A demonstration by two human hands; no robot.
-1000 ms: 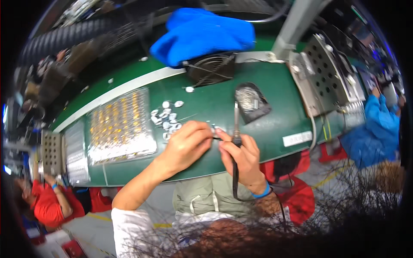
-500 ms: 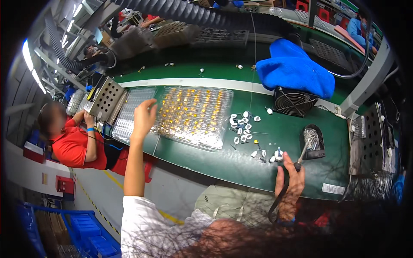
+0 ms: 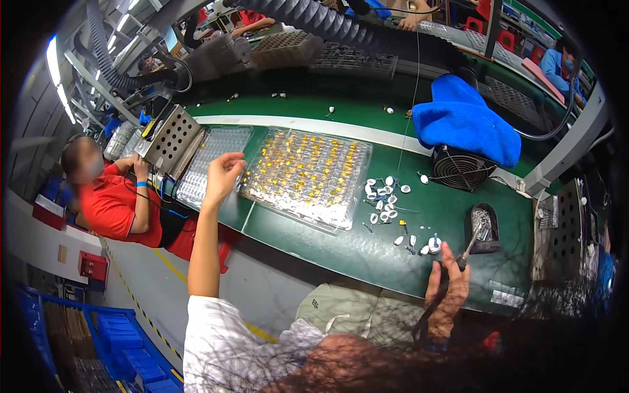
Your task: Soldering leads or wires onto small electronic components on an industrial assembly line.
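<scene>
My left hand (image 3: pixel 225 175) is raised at the left edge of a clear plastic tray (image 3: pixel 362 157) filled with rows of small yellow-and-silver parts. Its fingers are bent close to the thumb, and whatever they pinch is too small to make out. A soldering iron (image 3: pixel 462 263) with a dark handle and cord lies in my right hand (image 3: pixel 449 295), its metal shaft angled away toward a black holder (image 3: pixel 485 247) of shiny metal scraps. Just beyond the right fingertips stands a white round piece (image 3: pixel 434 247) with a blue top. Several white oval parts (image 3: pixel 383 215) with dark leads lie loose on the green bench.
A second clear tray (image 3: pixel 213 157) lies left of the filled one. Behind stand a black fan (image 3: pixel 462 168) and a blue cloth (image 3: pixel 465 121). A perforated metal box (image 3: pixel 171 137) is beside a co-worker in red (image 3: pixel 121 206). A ribbed hose (image 3: pixel 341 29) hangs overhead.
The view has shifted, so the bench sits further right in it. My left fingers have drawn closer together beside the tray. My right hand keeps its hold on the soldering iron.
</scene>
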